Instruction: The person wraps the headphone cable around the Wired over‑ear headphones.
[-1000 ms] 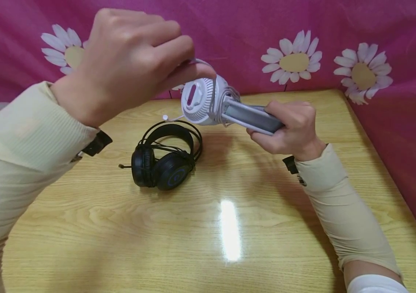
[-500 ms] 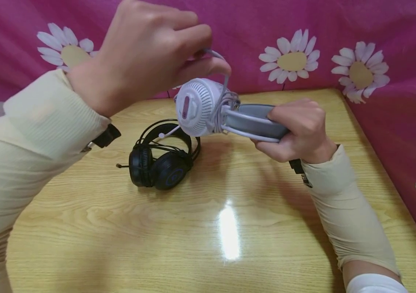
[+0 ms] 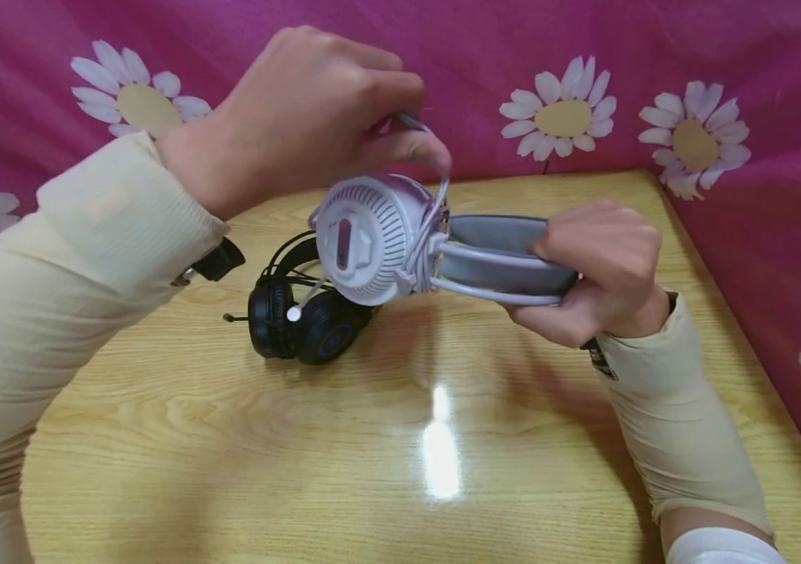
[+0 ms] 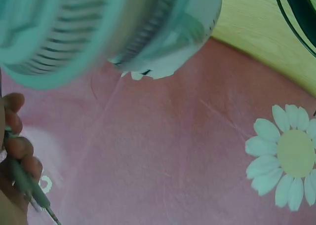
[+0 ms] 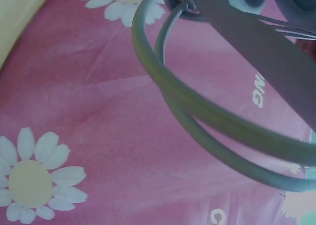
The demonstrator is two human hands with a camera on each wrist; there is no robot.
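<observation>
A white headset with a grey padded headband is held in the air above the table. My right hand grips the far end of that headband. Its grey cable is wound around the headset beside the ear cup. My left hand, above the ear cup, pinches the cable's end between thumb and fingers. In the left wrist view, a slim plug with a metal tip sticks out from the curled fingers. The right wrist view shows the headband's two thin outer bars; the right hand is hidden there.
A black headset with a boom microphone rests on the wooden table, partly covered by the white one in the head view. Behind the table hangs a magenta cloth with daisies, which also runs along the right side.
Both hands have come lower and nearer with the white headset, the left also shifting right. The white headset now overlaps the black one, which stays in place. The cable remains pinched.
</observation>
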